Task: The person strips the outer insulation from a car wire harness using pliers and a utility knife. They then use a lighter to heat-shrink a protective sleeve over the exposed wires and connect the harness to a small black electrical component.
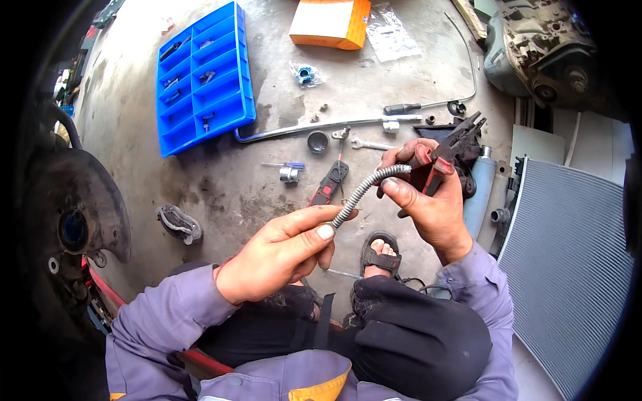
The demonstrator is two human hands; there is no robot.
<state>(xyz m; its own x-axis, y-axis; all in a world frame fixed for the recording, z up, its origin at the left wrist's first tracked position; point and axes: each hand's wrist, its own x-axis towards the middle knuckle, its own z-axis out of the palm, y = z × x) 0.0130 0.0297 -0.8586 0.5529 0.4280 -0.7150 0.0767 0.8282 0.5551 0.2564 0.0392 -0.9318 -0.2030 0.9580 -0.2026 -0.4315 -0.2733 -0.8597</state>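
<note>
Between thumb and fingers my left hand (284, 250) pinches the lower end of a silvery coiled metal spring tube (363, 192). The tube bends up to the right, its far end close to the fingers of my right hand (438, 210). That hand is closed round red-handled pliers (439, 172), whose dark jaws point up and away to the right. Whether the right fingers also touch the tube's end, I cannot tell. Just beyond the tube, a red and black tool (328, 185) lies on the floor.
A blue compartment tray (249, 87) holds small parts at the far left. An orange box (358, 27), a long bent bar (321, 125), a wrench (374, 145), a screwdriver (401, 108) and sockets (289, 174) lie ahead. A brake disc (100, 194) stands left; a finned radiator (568, 254) lies right.
</note>
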